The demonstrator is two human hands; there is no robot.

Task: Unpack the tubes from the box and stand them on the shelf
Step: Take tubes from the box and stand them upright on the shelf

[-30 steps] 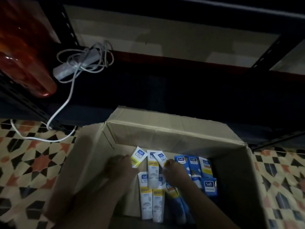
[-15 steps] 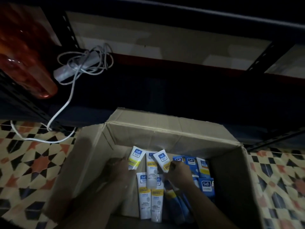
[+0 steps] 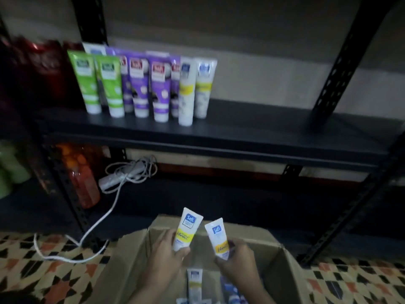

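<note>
Two tubes are clear of the box (image 3: 131, 260), one in each hand. My left hand (image 3: 163, 257) is curled round the lower end of the left tube (image 3: 187, 229), thumb across its front, flat crimped end pointing up. My right hand (image 3: 237, 263) pinches the right tube (image 3: 218, 236) low down the same way. Their caps are hidden in my fingers. Both tubes hang just above the box's open top, their upper ends leaning toward each other, near but not touching. More tubes (image 3: 194, 281) lie in the box under my wrists, so the unpacking is not done. The shelf (image 3: 274, 130) is above and beyond the box, and on its left part stands a row of green tubes (image 3: 94, 84), then purple tubes (image 3: 160, 88), then a white pair (image 3: 194, 88) like mine at the right end, all cap down. I judge this to be the carrying step, with the tubes out of the box and not yet placed. Next I should need to raise both to the shelf, keep the caps downward and set them just to the right of the white pair. One at a time is probably best, since a cap makes a small foot and a knock could topple the row. The light is poor and the view is smeared, so I can't tell how firm my grip is.
</note>
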